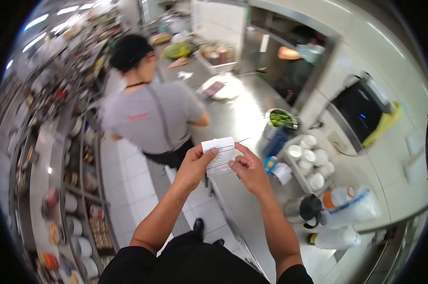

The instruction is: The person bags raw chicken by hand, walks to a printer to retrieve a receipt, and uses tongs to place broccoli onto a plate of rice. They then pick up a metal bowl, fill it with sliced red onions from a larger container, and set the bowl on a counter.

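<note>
Between my two hands is a small printed paper slip point(219, 160), held up over the edge of the steel counter; its print is too small to read. My left hand point(195, 163) pinches the slip's left side, with the thumb lying on its face. On the other side, my right hand point(248, 169) grips the right edge between thumb and fingers. Both hands are closed on the paper.
A co-worker in a grey shirt point(152, 113) stands ahead on the left beside the steel counter point(233, 194). On the counter are a container of green vegetables point(281, 118), a tray of white-topped containers point(313, 161) and a metal jug point(296, 208). Shelves point(72, 156) line the left.
</note>
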`<state>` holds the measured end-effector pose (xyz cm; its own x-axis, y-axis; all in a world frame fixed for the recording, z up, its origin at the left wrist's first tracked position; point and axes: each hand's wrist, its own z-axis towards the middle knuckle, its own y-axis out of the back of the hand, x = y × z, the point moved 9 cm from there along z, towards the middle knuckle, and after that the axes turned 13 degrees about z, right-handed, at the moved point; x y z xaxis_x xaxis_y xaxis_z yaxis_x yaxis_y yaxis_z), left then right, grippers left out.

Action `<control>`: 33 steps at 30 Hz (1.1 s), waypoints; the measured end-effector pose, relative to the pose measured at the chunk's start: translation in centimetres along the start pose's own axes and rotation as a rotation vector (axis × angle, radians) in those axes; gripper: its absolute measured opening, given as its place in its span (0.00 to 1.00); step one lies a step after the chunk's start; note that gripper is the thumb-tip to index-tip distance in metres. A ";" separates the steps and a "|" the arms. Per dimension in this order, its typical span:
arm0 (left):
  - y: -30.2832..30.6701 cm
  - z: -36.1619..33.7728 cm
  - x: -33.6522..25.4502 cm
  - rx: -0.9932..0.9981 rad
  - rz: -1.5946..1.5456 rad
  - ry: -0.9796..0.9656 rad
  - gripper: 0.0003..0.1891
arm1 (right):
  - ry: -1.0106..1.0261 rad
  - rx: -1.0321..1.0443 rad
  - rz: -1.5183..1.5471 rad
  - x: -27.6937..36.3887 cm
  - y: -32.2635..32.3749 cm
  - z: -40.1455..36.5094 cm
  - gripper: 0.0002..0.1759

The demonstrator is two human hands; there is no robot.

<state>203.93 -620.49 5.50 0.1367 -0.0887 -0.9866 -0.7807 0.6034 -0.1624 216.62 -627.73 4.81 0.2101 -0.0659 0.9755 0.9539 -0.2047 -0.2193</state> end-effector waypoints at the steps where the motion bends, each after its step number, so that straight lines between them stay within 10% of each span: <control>1: 3.2 -1.1 1.0 -0.062 0.021 0.027 0.13 | -0.031 0.059 -0.013 -1.1 -2.7 0.5 0.32; 14: 44.2 -16.0 -2.2 -0.468 -0.455 -0.233 0.21 | -0.282 0.529 0.204 -16.1 -45.9 10.2 0.21; 24: 72.7 -15.9 -12.8 -0.748 -0.461 -0.401 0.29 | -0.137 0.396 0.399 -18.0 -71.0 25.3 0.15; 33: 93.0 -10.2 15.0 -0.788 0.155 0.509 0.20 | -0.052 0.369 0.525 -18.2 -79.6 44.8 0.18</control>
<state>127.19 -573.79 -24.50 -0.1397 -0.4992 -0.8552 -0.9799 -0.0547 0.1920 146.44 -566.49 5.43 0.6706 -0.0163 0.7416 0.7300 0.1920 -0.6559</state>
